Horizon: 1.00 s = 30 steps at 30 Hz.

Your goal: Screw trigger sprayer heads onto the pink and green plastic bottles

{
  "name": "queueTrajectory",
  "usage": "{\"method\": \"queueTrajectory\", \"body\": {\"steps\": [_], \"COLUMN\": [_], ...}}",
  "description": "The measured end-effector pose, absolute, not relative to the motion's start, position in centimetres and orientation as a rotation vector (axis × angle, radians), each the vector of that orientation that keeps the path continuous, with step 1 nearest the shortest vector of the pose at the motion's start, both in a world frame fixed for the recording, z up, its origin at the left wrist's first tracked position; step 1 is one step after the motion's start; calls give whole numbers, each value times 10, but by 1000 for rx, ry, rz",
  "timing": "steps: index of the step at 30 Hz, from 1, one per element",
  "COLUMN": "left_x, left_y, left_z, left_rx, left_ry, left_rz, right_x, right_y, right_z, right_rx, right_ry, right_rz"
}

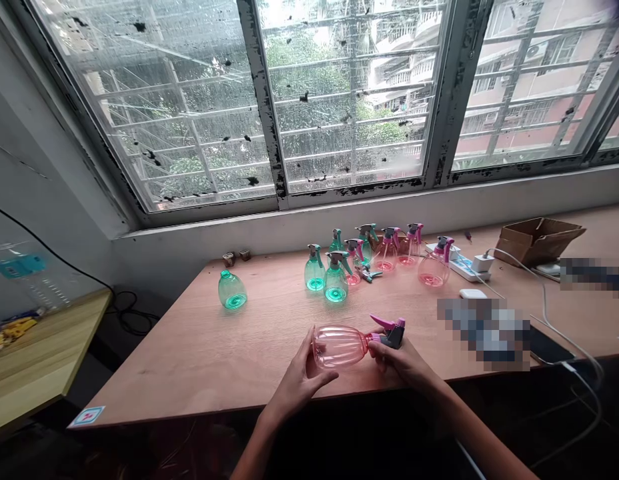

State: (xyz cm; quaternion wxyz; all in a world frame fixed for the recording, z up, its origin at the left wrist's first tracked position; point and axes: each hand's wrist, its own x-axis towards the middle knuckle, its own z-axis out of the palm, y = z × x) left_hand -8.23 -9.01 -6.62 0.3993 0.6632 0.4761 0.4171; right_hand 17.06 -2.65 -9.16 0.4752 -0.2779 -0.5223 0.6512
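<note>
A clear pink spray bottle point(339, 347) lies sideways between my two hands, above the table's front edge. Its base points left, and its dark sprayer head with a magenta trigger point(388, 325) points right. My left hand point(305, 373) is wrapped round the base end, thumb along the near side. At the neck, my right hand point(397, 363) grips just below the sprayer head; some of its fingers are hidden behind the bottle. Beyond them stand green spray bottles point(335, 283) and pink spray bottles point(433, 272). A green bottle without a sprayer head point(232, 293) is at the left.
Pliers point(368, 273) lie among the standing bottles. A power strip point(464, 267) with a plugged-in charger, an open cardboard box point(537, 243), a white case point(472, 294) and a cabled phone point(549, 345) are on the right. The window wall borders the table point(189, 373) at the back.
</note>
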Motion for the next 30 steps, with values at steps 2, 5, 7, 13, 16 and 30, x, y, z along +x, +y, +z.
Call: {"method": "queueTrajectory", "body": {"steps": [2, 5, 7, 13, 16, 30], "left_x": [-82, -82, -82, -84, -84, -84], "left_y": [-91, -91, -91, -91, -90, -90], "left_z": [-65, -65, -66, -70, -71, -71], "left_rx": [1698, 1712, 1685, 1635, 1651, 1632], "left_ry": [1203, 1208, 1218, 1234, 1231, 1238], "left_rz": [1056, 1054, 1053, 1033, 1056, 1035], "right_x": [170, 171, 171, 171, 171, 170], "right_y": [-26, -26, -25, -26, -26, -27], "right_z": [-92, -93, -92, -92, -93, -91], "right_rx": [-681, -683, -680, -692, -692, -689], "right_ry": [-1277, -1282, -1280, -1285, -1273, -1288], "right_rz": [1595, 1599, 1600, 1597, 1598, 1587]}}
